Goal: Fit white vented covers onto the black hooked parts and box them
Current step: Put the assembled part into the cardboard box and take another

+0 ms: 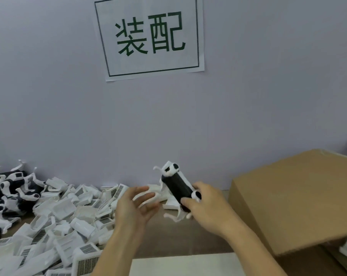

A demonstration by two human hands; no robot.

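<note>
Right hand [206, 208] grips a glossy black hooked plastic part with white clips [178, 188]; left hand [136, 208] hangs open and relaxed beside it, above a heap of white slatted plastic covers [69, 222], plain brown cardboard box [292, 196] alongside.

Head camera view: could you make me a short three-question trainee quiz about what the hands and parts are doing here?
1. True or false: the left hand grips a white cover.
2. Which hand holds the black hooked part? A) left B) right
3. Fill in: the pile of white vented covers lies on the person's ____ side; the cardboard box is opposite.

Key: 1 false, it is open and empty. 2 B, the right hand. 3 left.
</note>
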